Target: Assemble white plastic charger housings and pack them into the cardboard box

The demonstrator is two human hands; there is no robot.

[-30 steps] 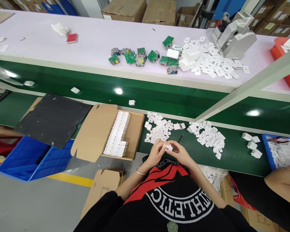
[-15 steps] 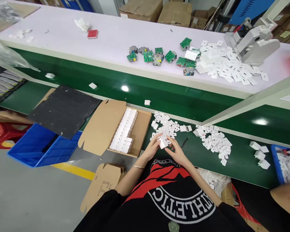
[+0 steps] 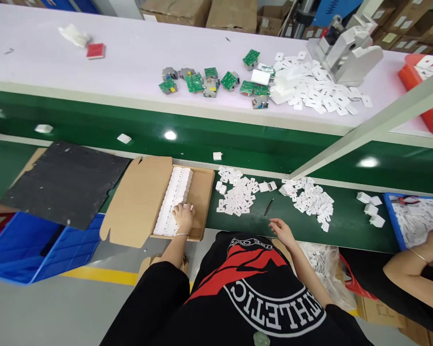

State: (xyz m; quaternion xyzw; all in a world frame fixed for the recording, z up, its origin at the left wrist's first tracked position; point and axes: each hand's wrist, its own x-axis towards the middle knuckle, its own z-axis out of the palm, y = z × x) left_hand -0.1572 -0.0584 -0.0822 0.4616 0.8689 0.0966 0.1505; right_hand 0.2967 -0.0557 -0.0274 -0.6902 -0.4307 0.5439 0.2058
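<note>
Left hand (image 3: 184, 215) rests on white blocks (image 3: 178, 185) at carton (image 3: 202, 192) edge.

Cardboard box (image 3: 202, 202) left of plates (image 3: 238, 192)

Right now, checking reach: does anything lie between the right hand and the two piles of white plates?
Only a thin dark tool on the green bench, between the right hand and the left pile. The way to the right pile looks bare.

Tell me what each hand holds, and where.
Right hand holds nothing. Left hand rests on the row of white parts in the cardboard box; any grip is hidden.
</note>
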